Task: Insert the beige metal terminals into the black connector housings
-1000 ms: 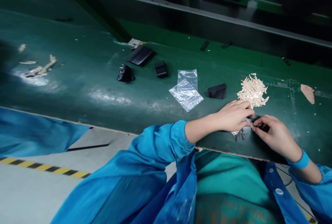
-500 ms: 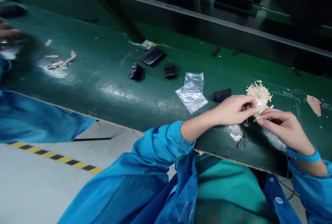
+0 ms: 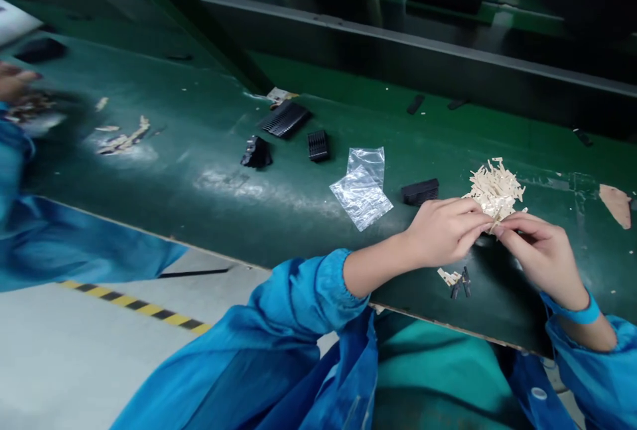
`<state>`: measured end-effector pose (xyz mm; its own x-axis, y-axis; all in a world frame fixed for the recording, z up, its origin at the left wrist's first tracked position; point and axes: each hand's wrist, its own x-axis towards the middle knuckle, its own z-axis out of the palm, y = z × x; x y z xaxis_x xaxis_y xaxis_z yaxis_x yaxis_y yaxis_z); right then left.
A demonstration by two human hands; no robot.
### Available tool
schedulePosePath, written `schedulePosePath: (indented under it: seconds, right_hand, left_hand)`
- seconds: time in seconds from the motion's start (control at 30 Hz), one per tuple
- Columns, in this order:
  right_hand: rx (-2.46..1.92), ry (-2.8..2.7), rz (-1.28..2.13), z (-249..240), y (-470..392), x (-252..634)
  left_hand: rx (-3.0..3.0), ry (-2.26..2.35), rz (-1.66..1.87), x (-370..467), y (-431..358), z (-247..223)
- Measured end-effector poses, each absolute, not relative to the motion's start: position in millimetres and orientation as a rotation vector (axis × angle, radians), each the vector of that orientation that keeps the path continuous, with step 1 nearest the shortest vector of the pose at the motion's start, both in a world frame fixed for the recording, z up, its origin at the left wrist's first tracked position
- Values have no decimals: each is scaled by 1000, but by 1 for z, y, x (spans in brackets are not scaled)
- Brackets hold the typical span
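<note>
My left hand (image 3: pixel 450 227) and my right hand (image 3: pixel 540 247) meet fingertip to fingertip in front of a heap of small cream-coloured flat pieces (image 3: pixel 497 184). Between the pinched fingers of both hands shows one small cream piece (image 3: pixel 496 219), mostly covered by the fingertips. Nearer the table edge, below my left hand, lie a few cream pieces (image 3: pixel 449 277) beside small black sticks (image 3: pixel 461 284). A black ribbed block (image 3: pixel 421 192) rests just behind my left wrist.
Two clear plastic bags (image 3: pixel 361 194) overlap left of my hands. Black ribbed parts (image 3: pixel 286 118) lie farther left by a green post (image 3: pixel 199 25). At the far left, a co-worker's hand (image 3: pixel 14 81) is over small parts. A tan scrap (image 3: pixel 616 204) lies at right.
The view has shifted slightly. My fingertips have come closer together on the small cream piece, and my left fingers are now more closed. The co-worker's hand at the left has moved.
</note>
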<state>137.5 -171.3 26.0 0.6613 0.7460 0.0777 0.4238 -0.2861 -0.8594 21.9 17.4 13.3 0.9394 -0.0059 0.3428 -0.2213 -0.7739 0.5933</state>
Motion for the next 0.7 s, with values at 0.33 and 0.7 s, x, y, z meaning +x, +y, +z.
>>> schedulePosePath:
  seconds: [0.33,0.7]
  right_hand:
    - [-1940,-1025,411,26,-174,134]
    - [-1870,-845,523,35,-178,138]
  left_hand:
    - [2452,-216,343,23,19,10]
    - [2676,148,166,33,17,2]
